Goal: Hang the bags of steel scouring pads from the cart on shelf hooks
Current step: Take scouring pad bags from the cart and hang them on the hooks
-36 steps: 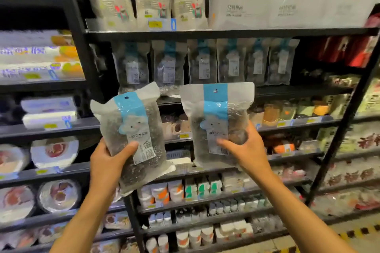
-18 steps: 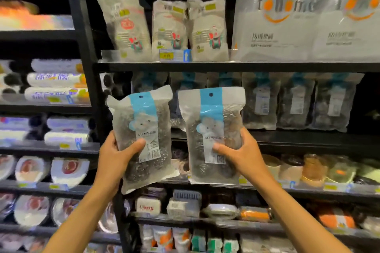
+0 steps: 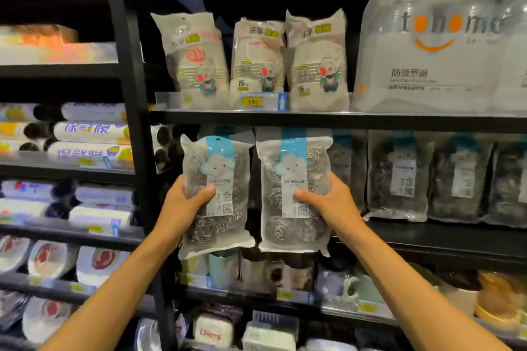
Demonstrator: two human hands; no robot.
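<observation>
I hold two clear bags of steel scouring pads with blue header strips up in front of the hook row. My left hand [image 3: 182, 205] grips the left bag [image 3: 218, 194] by its lower left side, thumb across the front. My right hand [image 3: 332, 204] grips the right bag [image 3: 293, 191] by its lower right side. Both bags stand upright, their tops just under the black shelf edge [image 3: 342, 120]. Several identical bags [image 3: 399, 177] hang in a row to the right. The hooks themselves are hidden behind the bags. The cart is out of view.
A black upright post [image 3: 137, 151] stands just left of the left bag. White bags of cups [image 3: 259, 65] and a large white bag [image 3: 436, 45] stand on the shelf above. Rolls [image 3: 91, 151] fill the left bay. Mugs and small goods sit on the lower shelves.
Both hands have raised the two bags toward the hanging row, and my view has tilted up and come closer. The bags now cover the leftmost hanging bags.
</observation>
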